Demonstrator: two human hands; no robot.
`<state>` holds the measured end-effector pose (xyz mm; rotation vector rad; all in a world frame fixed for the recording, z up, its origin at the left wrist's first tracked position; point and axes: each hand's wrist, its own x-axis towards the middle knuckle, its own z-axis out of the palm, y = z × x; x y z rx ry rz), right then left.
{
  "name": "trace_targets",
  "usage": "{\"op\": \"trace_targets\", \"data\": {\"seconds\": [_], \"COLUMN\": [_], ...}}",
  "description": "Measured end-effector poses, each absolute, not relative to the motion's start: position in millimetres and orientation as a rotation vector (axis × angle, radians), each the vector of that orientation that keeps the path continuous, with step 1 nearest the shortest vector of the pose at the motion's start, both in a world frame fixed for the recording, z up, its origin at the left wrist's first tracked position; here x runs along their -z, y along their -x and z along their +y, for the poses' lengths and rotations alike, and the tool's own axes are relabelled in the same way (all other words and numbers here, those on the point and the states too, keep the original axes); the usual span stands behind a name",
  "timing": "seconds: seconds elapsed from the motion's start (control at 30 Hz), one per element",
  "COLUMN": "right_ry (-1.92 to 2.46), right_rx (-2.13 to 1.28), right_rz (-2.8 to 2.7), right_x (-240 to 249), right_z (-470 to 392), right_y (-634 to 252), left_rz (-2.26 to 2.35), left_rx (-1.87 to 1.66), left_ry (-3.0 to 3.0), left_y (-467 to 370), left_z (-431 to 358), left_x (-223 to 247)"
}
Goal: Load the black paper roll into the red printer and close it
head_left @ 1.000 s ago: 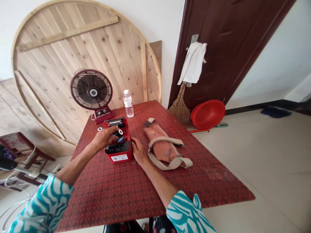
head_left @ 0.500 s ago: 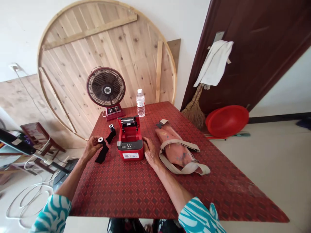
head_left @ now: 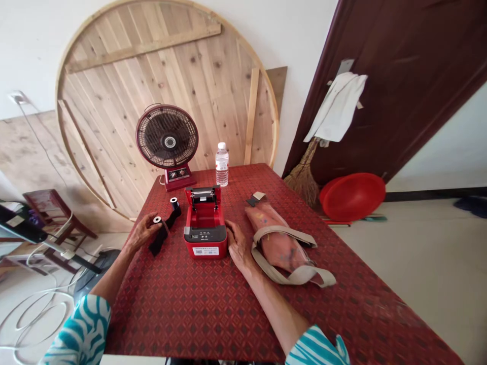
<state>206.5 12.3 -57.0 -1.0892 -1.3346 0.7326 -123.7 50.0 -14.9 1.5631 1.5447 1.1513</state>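
On the patterned red table [head_left: 178, 309] stands a red and black label printer [head_left: 206, 244] with its lid raised and its red inside showing. My right hand [head_left: 239, 246] rests against the printer's right side. To the left, my left hand [head_left: 143, 232] has its fingers round a small roll [head_left: 157, 220] with a white core. Black ribbon [head_left: 162, 238] runs from it towards a second roll [head_left: 174, 203], which stands on the table.
A fan [head_left: 167, 142] and a water bottle [head_left: 222, 165] stand at the back of the table. Right of my right hand lies a pinkish bag [head_left: 276, 243] with a beige strap. A stand with a black arm [head_left: 23, 225] is at the left.
The black ribbon beside my left hand has shifted and now lies closer to the ribbon of the second roll. The view has tilted slightly; my right hand stays at the printer.
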Motion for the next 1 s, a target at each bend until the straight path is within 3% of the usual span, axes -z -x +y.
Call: {"op": "trace_targets", "data": {"seconds": [0.13,0.3,0.5,0.8,1.0], "right_ry": [1.092,1.107,1.104,1.092,1.069], "right_rx": [-0.738,-0.735,-0.721,-0.708,-0.695], "right_rz": [-1.340,-1.349,-1.349,-1.360,-1.344], "right_x": [56,57,56,55,57], "right_z": [12,13,12,13,14], "right_y": [-207,-208,-207,-206,-204], "left_rz": [1.601,1.714,1.650,1.353,1.144], "left_rx": [-1.196,-0.855,-0.708,-0.859,-0.729], "left_ry": [-1.684,-1.885,-1.959,-1.758,-1.864], "left_y": [122,106,83,76,39], "left_z": [81,138,160,102,44], "left_x": [-5,-19,-22,-59,-81]}}
